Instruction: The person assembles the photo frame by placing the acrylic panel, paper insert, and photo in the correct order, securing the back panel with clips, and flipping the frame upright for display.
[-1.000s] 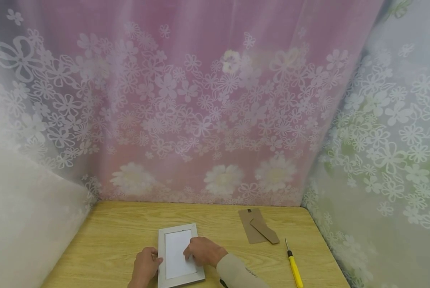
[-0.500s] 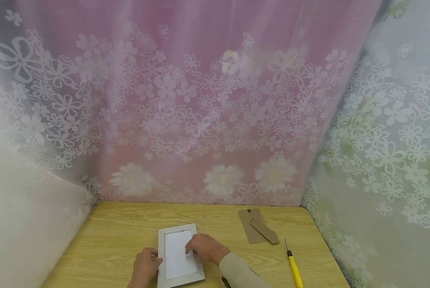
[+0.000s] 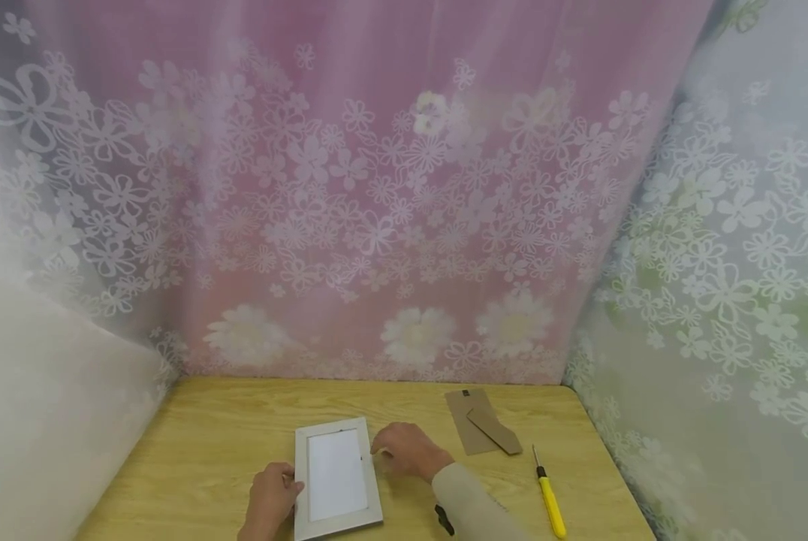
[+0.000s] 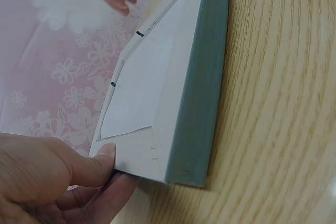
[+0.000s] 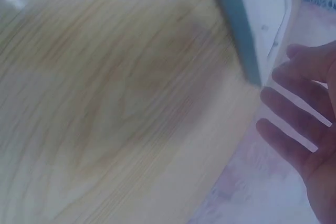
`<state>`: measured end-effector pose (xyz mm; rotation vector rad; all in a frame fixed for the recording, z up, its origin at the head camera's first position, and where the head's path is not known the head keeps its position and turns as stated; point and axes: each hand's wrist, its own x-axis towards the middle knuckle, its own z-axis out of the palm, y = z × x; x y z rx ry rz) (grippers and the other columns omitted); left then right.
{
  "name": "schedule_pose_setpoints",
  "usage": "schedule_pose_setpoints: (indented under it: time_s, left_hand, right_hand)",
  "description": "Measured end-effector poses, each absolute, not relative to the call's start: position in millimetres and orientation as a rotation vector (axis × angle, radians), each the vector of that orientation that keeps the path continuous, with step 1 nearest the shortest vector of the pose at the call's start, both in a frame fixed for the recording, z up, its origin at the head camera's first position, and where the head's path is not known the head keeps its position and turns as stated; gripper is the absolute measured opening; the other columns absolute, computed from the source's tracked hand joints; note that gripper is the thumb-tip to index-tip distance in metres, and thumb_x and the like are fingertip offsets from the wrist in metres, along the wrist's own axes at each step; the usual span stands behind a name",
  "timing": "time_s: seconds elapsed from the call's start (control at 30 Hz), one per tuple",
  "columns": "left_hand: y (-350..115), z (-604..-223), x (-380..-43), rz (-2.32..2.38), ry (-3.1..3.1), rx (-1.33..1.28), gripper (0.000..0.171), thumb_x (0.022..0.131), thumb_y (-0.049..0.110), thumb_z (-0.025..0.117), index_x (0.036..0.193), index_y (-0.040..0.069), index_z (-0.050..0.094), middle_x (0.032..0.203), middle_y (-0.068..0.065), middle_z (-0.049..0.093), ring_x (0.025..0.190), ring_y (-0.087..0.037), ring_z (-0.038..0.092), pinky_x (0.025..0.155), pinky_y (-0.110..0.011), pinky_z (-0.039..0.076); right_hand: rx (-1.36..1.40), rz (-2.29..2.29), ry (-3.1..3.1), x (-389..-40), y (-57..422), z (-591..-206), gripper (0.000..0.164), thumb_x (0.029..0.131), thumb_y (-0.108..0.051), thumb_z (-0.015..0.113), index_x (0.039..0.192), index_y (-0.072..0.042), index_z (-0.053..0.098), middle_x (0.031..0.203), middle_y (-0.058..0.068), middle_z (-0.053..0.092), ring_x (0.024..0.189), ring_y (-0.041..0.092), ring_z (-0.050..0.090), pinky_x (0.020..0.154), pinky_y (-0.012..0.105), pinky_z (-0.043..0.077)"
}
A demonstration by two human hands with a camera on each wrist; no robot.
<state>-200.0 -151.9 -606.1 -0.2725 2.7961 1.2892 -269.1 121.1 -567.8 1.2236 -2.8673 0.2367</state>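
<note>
A pale picture frame (image 3: 372, 481) with a white sheet (image 3: 338, 473) inside it lies on the table. In the left wrist view its side is grey-green, and small dark tabs (image 4: 140, 34) show along the inner edge. My left hand (image 3: 269, 496) grips the frame's left side. Its thumb (image 4: 107, 156) presses on the top face, with the other fingers at the edge and partly beneath. Just off the right side of the frame is my right hand (image 3: 407, 451), fingers loosely bent. The right wrist view shows these fingers (image 5: 294, 111) spread, with nothing in them.
Right of the frame, a brown backing board with a stand leg (image 3: 474, 432) lies on the wood-grain table (image 3: 221, 421). Farther right is a yellow-handled screwdriver (image 3: 553, 507). A floral curtain (image 3: 377, 225) hangs behind the table, and more cover both sides.
My right hand has moved off the white sheet to the right, past the frame's right side, uncovering a dark tab there. My left hand stays at the left side.
</note>
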Motion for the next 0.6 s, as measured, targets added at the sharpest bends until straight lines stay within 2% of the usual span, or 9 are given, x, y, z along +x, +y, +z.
schedule_pose_setpoints:
  time_s: [0.27, 0.37, 0.6]
  left_hand:
    - [-154, -613, -202, 1.318, 2.788, -0.256, 0.025, 0.086, -0.001, 0.075, 0.106, -0.013, 0.068, 0.078, -0.012, 0.072, 0.06, -0.016, 0.064, 0.055, -0.032, 0.053]
    - [-154, -613, -202, 1.323, 2.779, -0.257, 0.025, 0.086, -0.001, 0.075, 0.107, -0.013, 0.067, 0.079, -0.013, 0.072, 0.06, -0.016, 0.065, 0.055, -0.033, 0.054]
    - [-152, -609, -200, 1.332, 2.772, -0.259, 0.025, 0.087, -0.001, 0.074, 0.107, -0.014, 0.067, 0.079, -0.014, 0.072, 0.061, -0.017, 0.065, 0.056, -0.034, 0.054]
  right_hand:
    - [1.027, 0.238, -2.878, -273, 166, -569, 0.024, 0.09, -0.001, 0.07, 0.105, -0.016, 0.081, 0.109, -0.001, 0.08, 0.1, 0.019, 0.075, 0.071, 0.028, 0.06]
    - [0.957, 0.283, -2.907, -277, 182, -570, 0.023, 0.089, -0.001, 0.073, 0.106, -0.013, 0.08, 0.109, 0.002, 0.079, 0.1, 0.022, 0.075, 0.073, 0.032, 0.06]
    - [0.803, 0.439, -3.018, -285, 217, -573, 0.023, 0.09, 0.003, 0.071, 0.111, -0.005, 0.077, 0.114, 0.01, 0.077, 0.109, 0.031, 0.071, 0.089, 0.046, 0.059]
